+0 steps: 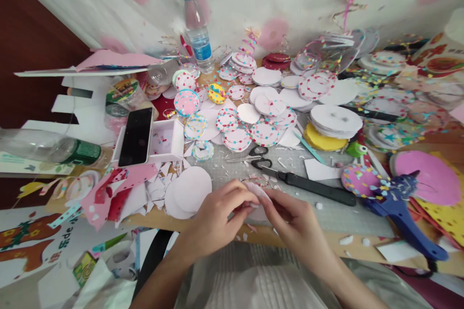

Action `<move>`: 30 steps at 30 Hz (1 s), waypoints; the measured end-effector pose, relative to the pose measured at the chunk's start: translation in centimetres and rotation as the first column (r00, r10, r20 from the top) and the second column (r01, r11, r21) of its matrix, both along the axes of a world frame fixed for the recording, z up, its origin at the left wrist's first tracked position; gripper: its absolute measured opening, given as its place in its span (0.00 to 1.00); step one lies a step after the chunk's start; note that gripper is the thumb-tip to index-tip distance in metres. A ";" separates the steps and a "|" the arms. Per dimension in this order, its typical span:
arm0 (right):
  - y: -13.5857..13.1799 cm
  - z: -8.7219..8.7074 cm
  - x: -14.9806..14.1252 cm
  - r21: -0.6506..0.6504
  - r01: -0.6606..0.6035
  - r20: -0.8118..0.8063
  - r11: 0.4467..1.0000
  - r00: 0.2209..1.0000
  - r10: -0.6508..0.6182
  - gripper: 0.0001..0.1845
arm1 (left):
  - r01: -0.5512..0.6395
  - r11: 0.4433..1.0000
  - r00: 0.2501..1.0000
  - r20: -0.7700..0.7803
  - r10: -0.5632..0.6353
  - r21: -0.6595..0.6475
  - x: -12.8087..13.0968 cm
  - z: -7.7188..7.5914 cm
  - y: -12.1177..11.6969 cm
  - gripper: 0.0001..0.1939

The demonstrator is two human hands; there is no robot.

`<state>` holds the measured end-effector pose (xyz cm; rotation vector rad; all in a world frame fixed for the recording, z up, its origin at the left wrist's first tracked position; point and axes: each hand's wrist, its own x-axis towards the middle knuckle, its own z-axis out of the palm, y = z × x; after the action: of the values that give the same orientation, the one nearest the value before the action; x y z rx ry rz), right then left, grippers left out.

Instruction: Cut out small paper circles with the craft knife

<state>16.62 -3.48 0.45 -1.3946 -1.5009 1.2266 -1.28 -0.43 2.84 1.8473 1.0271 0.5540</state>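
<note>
Both my hands meet at the near edge of the table over a small round paper disc (258, 192) with a dotted rim. My left hand (217, 219) pinches the disc's left side with thumb and fingers closed. My right hand (290, 219) pinches its right side, fingers curled. Just left of my hands lie plain white paper circles (190, 190). Beyond my hands a black-handled knife (311, 187) and scissors (250, 154) rest on the grey cutting mat (337, 215).
Several decorated paper discs (237, 137) and white stacks (335, 120) cover the table. A phone (136, 136) lies on a white box, a water bottle (197, 34) stands at the back, a blue tool (402, 207) lies right, and paper scraps (116, 195) lie left.
</note>
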 end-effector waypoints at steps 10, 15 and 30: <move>1.4 0.6 0.6 -0.168 -0.251 -0.094 0.953 0.967 0.238 0.19 | 0.296 0.954 0.938 -0.174 -0.298 -0.041 -1.2 1.6 2.3 0.02; 2.0 1.2 0.7 -0.168 -0.309 -0.145 0.936 0.947 0.286 0.21 | 0.333 0.942 0.939 -0.080 -0.336 -0.049 -1.3 1.4 3.3 0.04; 1.7 1.7 0.4 -0.131 -0.161 -0.148 0.978 0.979 0.141 0.18 | -0.032 0.997 0.999 -0.012 0.033 0.066 -0.7 1.0 1.8 0.07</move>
<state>16.98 -1.77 2.10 -1.2749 -1.4685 1.5196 -1.97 1.41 3.86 1.8970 1.0600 0.6023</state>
